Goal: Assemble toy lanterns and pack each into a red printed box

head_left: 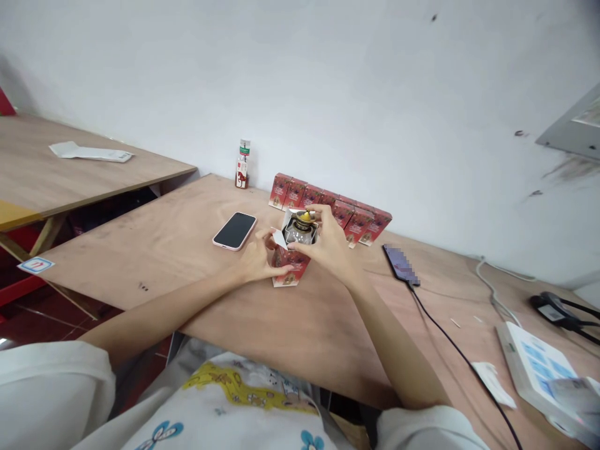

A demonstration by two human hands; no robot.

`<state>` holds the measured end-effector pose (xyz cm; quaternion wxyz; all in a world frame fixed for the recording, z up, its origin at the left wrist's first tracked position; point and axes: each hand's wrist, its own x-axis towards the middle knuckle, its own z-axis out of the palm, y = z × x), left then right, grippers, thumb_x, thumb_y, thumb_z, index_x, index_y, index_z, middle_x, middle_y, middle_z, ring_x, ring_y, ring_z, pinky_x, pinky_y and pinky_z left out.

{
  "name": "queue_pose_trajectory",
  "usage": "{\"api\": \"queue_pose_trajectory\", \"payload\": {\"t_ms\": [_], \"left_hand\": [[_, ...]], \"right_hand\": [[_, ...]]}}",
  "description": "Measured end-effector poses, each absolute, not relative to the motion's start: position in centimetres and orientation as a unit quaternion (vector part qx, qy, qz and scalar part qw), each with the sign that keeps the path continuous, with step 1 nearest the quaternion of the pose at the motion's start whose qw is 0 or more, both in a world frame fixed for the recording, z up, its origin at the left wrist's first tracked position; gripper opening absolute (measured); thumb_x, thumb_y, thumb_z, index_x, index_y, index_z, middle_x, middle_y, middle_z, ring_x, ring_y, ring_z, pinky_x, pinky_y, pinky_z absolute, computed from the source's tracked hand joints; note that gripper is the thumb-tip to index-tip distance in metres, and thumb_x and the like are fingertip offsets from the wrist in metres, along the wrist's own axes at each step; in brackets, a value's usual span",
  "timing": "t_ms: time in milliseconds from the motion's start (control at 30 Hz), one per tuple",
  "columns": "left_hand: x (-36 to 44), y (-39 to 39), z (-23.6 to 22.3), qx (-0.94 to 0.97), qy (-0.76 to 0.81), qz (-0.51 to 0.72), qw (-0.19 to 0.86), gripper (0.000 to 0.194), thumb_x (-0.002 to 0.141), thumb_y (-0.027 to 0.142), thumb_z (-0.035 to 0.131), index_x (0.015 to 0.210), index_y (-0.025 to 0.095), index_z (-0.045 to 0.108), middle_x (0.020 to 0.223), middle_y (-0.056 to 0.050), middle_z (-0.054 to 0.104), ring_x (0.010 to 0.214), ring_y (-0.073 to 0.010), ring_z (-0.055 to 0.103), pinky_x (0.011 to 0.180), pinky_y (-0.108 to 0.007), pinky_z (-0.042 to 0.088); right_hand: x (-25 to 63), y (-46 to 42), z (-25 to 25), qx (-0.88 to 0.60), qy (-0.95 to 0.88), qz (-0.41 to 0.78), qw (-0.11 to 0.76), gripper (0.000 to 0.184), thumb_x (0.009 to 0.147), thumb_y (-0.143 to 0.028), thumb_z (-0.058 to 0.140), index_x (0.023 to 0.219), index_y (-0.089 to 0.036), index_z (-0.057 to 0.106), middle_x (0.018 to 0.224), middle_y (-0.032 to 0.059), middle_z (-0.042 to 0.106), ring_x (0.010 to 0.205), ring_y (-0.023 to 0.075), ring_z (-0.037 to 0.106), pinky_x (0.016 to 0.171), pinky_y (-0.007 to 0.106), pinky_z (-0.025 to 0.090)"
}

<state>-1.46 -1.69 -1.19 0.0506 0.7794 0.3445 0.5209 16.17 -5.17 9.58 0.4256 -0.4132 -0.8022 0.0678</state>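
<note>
A small red printed box (289, 274) stands upright on the wooden table in front of me, its white top flap (280, 238) raised. My left hand (259, 257) grips the box from the left, with the fingers by the flap and the thumb across the front. At the box's open top is a clear glass jar (300, 232) with a dark and gold neck and a yellow top. My right hand (327, 240) holds the jar, fingers at its top and thumb low on its near side. How deep the jar sits in the box I cannot tell.
Several matching red boxes (359, 225) stand in rows behind my hands. A pink-edged phone (235, 230) lies to the left, with a labelled bottle (242, 165) behind it. On the right are a cabled phone (402, 265), a white device (539, 362) and a black object (555, 311).
</note>
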Motion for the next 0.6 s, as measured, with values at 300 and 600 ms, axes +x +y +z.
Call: {"api": "queue_pose_trajectory", "payload": {"t_ms": [300,600], "left_hand": [[-1.6,-1.8,-1.2,0.798,0.327,0.507,0.025,0.090,0.063,0.054,0.071,0.130,0.027,0.017,0.093,-0.004,0.059,0.075,-0.0237,0.064,0.065,-0.042,0.053],[-1.7,-2.4,-0.3,0.838,0.247,0.487,-0.006,0.074,0.074,0.048,0.063,0.135,0.030,0.025,0.113,-0.009,0.054,0.090,-0.0228,0.063,0.071,-0.037,0.054]], "right_hand": [[16.9,-4.7,9.6,-0.444,-0.828,0.052,0.337,0.029,0.065,-0.030,0.077,0.079,-0.022,0.054,0.083,0.0023,0.066,0.082,0.0237,0.059,0.073,0.036,0.045],[18.2,-5.0,10.8,-0.331,-0.863,0.194,0.329,0.033,0.083,-0.011,0.035,0.095,-0.022,0.063,0.094,0.0026,0.067,0.092,0.0174,0.063,0.086,0.035,0.047]]}}
